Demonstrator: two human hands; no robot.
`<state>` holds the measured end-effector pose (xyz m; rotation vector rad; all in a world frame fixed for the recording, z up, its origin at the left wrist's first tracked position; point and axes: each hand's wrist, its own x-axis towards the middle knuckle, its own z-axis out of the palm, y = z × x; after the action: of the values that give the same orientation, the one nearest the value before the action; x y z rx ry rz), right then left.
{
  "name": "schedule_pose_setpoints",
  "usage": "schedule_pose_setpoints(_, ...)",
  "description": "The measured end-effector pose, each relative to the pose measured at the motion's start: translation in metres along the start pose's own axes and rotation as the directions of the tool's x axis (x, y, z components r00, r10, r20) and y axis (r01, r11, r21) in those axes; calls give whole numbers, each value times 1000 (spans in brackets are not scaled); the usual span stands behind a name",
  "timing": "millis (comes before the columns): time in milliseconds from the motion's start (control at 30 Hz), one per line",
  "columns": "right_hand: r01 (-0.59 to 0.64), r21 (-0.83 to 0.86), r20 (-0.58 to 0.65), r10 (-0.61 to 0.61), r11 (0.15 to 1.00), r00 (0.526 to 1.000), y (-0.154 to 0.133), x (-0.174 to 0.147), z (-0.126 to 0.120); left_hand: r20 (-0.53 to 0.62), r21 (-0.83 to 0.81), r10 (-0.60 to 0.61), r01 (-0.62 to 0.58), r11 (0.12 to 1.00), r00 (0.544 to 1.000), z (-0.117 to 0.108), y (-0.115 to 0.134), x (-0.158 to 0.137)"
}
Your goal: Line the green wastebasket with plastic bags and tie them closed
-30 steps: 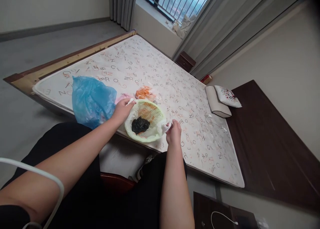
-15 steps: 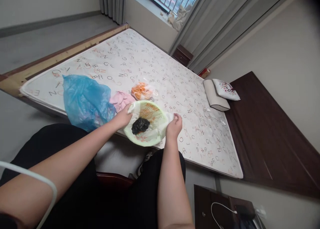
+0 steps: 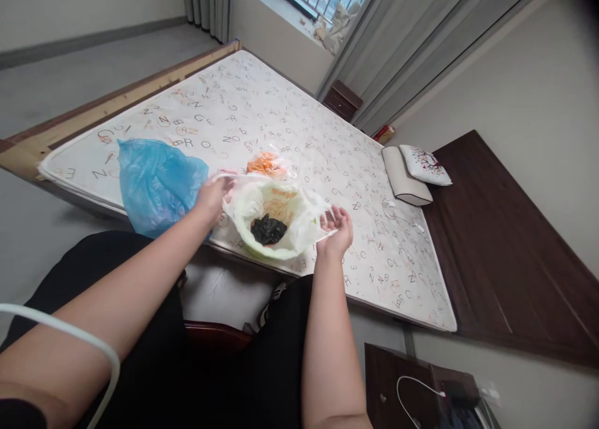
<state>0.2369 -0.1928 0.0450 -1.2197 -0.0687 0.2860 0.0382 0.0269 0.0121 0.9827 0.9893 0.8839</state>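
A pale green bin (image 3: 264, 252) lined with a translucent white plastic bag (image 3: 306, 220) is over the near edge of the mattress. Inside lies a crumpled black bundle (image 3: 268, 231); brownish marks show on the inner wall. My left hand (image 3: 215, 197) is closed on the bag's left edge. On the other side, my right hand (image 3: 336, 229) has its curled fingers hooked in the bag's stretched right edge. Left of the bin rests a full blue plastic bag (image 3: 161, 183). Just behind it is a clear bag of orange things (image 3: 267, 164). A pink cloth is mostly hidden by my left hand.
The letter-printed mattress (image 3: 290, 120) spans the middle, with a wooden frame edge (image 3: 116, 105) at left. A cushion (image 3: 425, 164) and a bolster (image 3: 405, 176) lie by the dark headboard (image 3: 505, 248). A bedside cabinet (image 3: 397, 385) with a white cable stands at lower right.
Both hands have moved apart, pulling the white bag's edges outward and up from the bin's rim. The bin and its black bundle now sit slightly higher in view.
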Motion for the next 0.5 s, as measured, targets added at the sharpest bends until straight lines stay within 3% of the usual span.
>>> schedule_pose_setpoints(67, 52, -47, -185, -59, 998, 981, -1, 11, -10, -119, -187, 31, -53, 981, 992, -4, 17, 7)
schedule_pose_setpoints(133, 102, -121, -184, -123, 987, 975, -1, 13, -12, -110, -283, 42, -72, 956, 993, -4, 29, 5)
schedule_pose_setpoints(233, 251, -205, 32, -249, 946, 968, -4, 0, 1, 78, -235, 54, -34, 971, 995, 6, 33, -11)
schedule_pose_setpoints(300, 337, -215, 195, -298, 917, 935, -7, -16, 16, 157, -141, 148, -126, 982, 977, 14, 30, -23)
schedule_pose_setpoints(400, 378, -231, 423, -257, 897, 869, -13, -39, 38, 177, 14, 329, -337, 941, 927, 24, 26, -35)
schedule_pose_setpoints(500, 412, -305, 528, -207, 859, 824, -16, -47, 48, 203, 102, 382, -408, 907, 902, 26, 30, -31)
